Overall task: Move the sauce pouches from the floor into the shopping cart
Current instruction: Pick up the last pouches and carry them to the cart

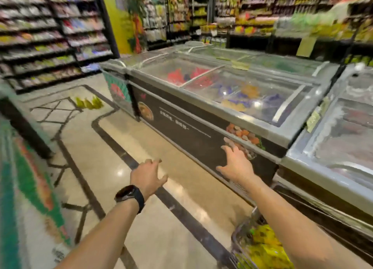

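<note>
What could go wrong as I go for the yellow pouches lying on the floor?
The pouches lie well away from the cart, so an armful could slip on the walk back. Your right hand is close to the freezer front and may knock it. The floor looks glossy; hurrying could mean a slip.

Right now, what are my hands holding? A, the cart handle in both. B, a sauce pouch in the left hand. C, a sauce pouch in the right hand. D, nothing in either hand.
D: the left hand and right hand both reach forward with nothing in them, while the sauce pouches lie ahead on the floor.
</note>
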`<action>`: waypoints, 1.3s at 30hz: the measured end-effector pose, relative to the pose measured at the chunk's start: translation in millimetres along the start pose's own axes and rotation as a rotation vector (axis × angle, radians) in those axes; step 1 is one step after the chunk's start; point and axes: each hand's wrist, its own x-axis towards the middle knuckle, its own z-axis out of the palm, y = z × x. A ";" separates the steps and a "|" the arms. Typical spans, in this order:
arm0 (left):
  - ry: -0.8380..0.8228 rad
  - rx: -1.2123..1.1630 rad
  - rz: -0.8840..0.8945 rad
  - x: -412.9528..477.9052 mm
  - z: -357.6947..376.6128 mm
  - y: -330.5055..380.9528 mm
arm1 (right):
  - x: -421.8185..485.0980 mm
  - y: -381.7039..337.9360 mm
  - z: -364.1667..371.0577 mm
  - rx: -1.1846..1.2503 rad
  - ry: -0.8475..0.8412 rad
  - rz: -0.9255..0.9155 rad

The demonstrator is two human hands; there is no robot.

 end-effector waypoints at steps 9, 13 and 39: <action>0.125 0.139 -0.317 -33.6 -96.3 -150.6 | 31.3 -208.0 9.8 -0.130 -0.037 -0.455; 0.145 0.153 -0.411 -42.3 -118.2 -190.6 | 46.9 -256.9 21.7 -0.145 -0.087 -0.550; 0.067 0.218 -0.654 254.5 -103.3 -358.3 | 397.3 -418.7 92.9 -0.159 -0.249 -0.654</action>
